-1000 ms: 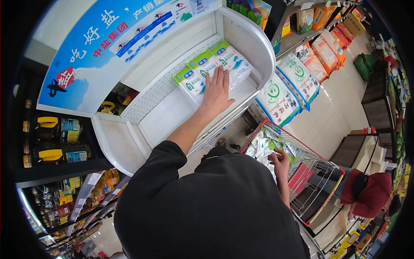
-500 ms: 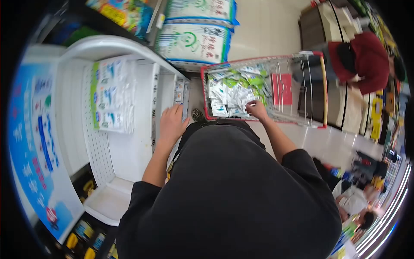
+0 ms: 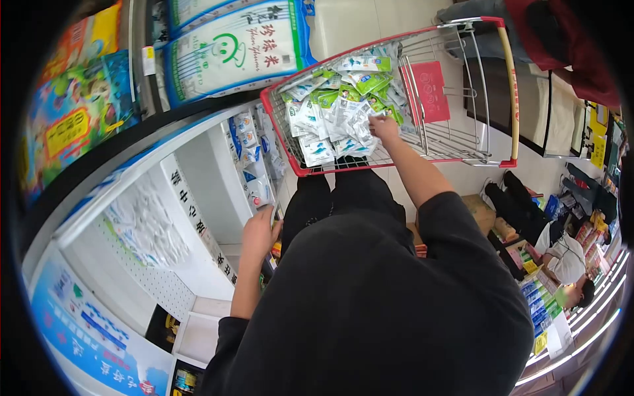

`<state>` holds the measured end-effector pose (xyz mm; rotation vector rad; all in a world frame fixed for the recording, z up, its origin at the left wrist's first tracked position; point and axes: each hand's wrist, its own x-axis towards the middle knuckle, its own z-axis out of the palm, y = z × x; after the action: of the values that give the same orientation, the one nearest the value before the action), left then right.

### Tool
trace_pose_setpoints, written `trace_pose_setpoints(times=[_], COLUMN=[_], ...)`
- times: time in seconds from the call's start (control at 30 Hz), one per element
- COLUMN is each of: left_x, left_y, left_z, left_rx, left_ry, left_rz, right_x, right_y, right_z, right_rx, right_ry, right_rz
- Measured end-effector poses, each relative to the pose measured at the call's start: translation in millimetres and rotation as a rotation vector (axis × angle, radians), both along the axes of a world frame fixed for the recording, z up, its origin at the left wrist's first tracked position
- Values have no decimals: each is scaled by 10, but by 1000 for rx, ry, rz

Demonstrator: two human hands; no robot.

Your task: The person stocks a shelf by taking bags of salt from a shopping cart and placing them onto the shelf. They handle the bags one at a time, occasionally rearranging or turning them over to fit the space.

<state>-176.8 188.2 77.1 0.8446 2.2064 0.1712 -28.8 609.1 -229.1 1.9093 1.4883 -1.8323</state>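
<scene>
A wire shopping cart (image 3: 281, 135) with a red rim stands ahead of me, holding a heap of white and green salt bags (image 3: 318, 150). My right hand (image 3: 385, 127) reaches over the near side, its fingers closed at the edge of a whitish salt bag (image 3: 356, 119) on top of the heap. At the shelf on the left, my left hand (image 3: 260, 232) rests near a shelf edge with fingers extended and holds nothing. Similar bags (image 3: 148, 224) stand in a row on the white shelf unit (image 3: 221, 181).
Big rice sacks (image 3: 234, 49) are stacked beyond the shelf, beside colourful bags (image 3: 79, 125). A person in a dark red top (image 3: 561, 33) stands by the cart handle (image 3: 514, 92). Farther right, another person in white (image 3: 564, 254) is near stocked goods.
My view has turned and moved closer to the cart and rice sacks. My left hand has lowered beside the shelf. My right hand stays over the heap in the cart.
</scene>
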Motion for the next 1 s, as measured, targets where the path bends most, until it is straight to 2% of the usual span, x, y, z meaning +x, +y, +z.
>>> trace_pose_setpoints(times=[0.1,0.2,0.3,0.4,0.43,0.5,0.53,0.6,0.63,0.7,0.73,0.8,0.83,0.9,0.93,1.0], left_x=[115,224,272,215,177,81,23,-85,-146,-290,-365,-515,-579,-677,-713,-826], left_y=[151,208,304,447,474,533,574,653,692,806,899,1098,1198,1371,1445,1680], left_z=[-100,-260,-329,-420,-445,-459,-438,-403,-392,-352,-313,-249,-215,-231,-250,-158], left_rx=[-50,-100,-74,-83,-71,-59,-61,-61,-33,1,8,26,87,218,285,448], left_ry=[-82,-180,-218,-221,-215,-202,-175,-136,-118,-85,-57,-10,23,88,118,155], left_rz=[59,95,137,128,146,162,136,112,96,82,57,37,20,-8,-20,-45], right_x=[-453,-852,-768,-654,-699,-849,-874,-938,-1014,-1102,-1080,-956,-925,-941,-931,-912], right_y=[204,451,688,717,683,530,489,397,329,130,102,109,92,101,95,78], right_z=[-279,-437,-1484,-1968,-1747,-1032,-1025,-973,-825,-322,-84,380,705,1519,1855,2486], right_rx=[30,86,189,145,144,228,227,491,493,441,444,573,582,687,700,483], right_ry=[31,-77,-185,-315,-315,-107,-103,-160,-149,94,111,63,79,225,241,430], right_rz=[-217,-287,-200,-246,-243,-302,-303,-108,-109,-273,-274,209,208,579,580,872])
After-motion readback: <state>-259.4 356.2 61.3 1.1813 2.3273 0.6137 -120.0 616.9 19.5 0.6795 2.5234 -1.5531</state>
